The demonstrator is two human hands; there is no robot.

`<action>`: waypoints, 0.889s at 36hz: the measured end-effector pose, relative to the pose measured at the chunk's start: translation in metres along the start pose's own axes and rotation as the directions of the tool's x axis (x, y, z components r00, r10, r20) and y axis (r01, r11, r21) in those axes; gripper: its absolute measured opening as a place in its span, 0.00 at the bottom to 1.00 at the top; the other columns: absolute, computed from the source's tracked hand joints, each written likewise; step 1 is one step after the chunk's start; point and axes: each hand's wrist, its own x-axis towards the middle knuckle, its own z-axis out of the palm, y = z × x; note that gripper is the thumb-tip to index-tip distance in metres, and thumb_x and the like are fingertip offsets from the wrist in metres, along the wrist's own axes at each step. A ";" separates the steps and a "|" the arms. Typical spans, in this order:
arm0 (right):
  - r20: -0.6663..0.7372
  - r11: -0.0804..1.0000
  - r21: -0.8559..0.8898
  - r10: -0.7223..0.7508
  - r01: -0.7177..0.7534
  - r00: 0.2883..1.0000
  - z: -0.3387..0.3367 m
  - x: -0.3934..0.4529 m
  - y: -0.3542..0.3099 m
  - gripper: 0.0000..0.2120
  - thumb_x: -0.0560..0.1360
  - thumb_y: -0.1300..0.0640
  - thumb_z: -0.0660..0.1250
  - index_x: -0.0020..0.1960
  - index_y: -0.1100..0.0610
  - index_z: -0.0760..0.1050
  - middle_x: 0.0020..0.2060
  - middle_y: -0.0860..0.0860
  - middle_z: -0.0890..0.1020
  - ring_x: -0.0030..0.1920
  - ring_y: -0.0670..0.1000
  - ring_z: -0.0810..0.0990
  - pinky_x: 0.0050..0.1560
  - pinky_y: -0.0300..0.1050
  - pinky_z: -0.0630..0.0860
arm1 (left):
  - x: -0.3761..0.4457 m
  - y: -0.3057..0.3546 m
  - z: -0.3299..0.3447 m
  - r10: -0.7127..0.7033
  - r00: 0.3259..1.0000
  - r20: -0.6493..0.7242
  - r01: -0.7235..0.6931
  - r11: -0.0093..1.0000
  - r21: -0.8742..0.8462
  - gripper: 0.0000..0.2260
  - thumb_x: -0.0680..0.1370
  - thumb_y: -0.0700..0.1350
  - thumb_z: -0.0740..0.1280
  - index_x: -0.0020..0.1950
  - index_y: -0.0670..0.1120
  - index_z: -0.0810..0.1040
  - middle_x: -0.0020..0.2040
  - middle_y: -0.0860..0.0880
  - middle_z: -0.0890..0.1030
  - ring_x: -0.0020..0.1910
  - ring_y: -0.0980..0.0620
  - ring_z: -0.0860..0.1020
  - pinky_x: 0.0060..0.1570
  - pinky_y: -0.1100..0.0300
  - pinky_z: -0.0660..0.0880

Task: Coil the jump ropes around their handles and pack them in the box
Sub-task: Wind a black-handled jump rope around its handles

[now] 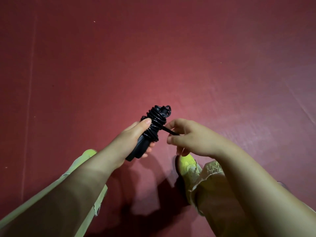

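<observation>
Head view: her left hand (135, 134) grips the black handles (136, 149), thumb pressing the coiled rope (156, 122); the right hand (186, 139) pinches its loose end (171, 131). Fingers hide the tip. Red floor (153, 57) spreads wide beyond; yellow shoes (188, 165) below.

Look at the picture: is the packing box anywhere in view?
No, only the red floor mat, the person's legs, and both hands holding the coiled black jump rope show.

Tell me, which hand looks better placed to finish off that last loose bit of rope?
The right hand: it already pinches the loose rope end beside the coil. The left hand is busy gripping the handles.
</observation>
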 end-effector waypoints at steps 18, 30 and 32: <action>-0.299 0.959 0.110 -0.219 0.262 0.929 -0.004 -0.001 0.000 0.07 0.76 0.57 0.67 0.39 0.53 0.74 0.53 0.44 0.79 0.53 0.42 0.78 0.54 0.34 0.71 | 0.009 -0.005 0.003 0.091 0.993 -0.071 -0.081 0.987 0.140 0.03 0.80 0.52 0.62 0.52 0.56 0.73 0.42 0.49 0.81 0.40 0.51 0.78 0.45 0.53 0.74; -0.259 0.464 0.821 -0.220 0.334 0.941 0.006 0.004 -0.006 0.16 0.67 0.67 0.60 0.53 0.63 0.77 0.55 0.54 0.83 0.57 0.50 0.80 0.61 0.41 0.74 | 0.001 0.006 0.009 0.107 0.993 -0.057 -0.116 0.972 -0.202 0.19 0.67 0.52 0.74 0.54 0.50 0.74 0.48 0.48 0.81 0.43 0.47 0.82 0.30 0.59 0.74; -0.260 0.444 0.830 -0.224 0.336 0.939 0.006 0.004 -0.006 0.14 0.69 0.67 0.60 0.52 0.62 0.78 0.53 0.52 0.84 0.56 0.49 0.81 0.59 0.41 0.75 | 0.001 0.006 0.009 0.124 0.992 -0.029 -0.128 0.963 -0.239 0.23 0.66 0.52 0.69 0.59 0.51 0.71 0.51 0.48 0.82 0.44 0.44 0.83 0.30 0.59 0.74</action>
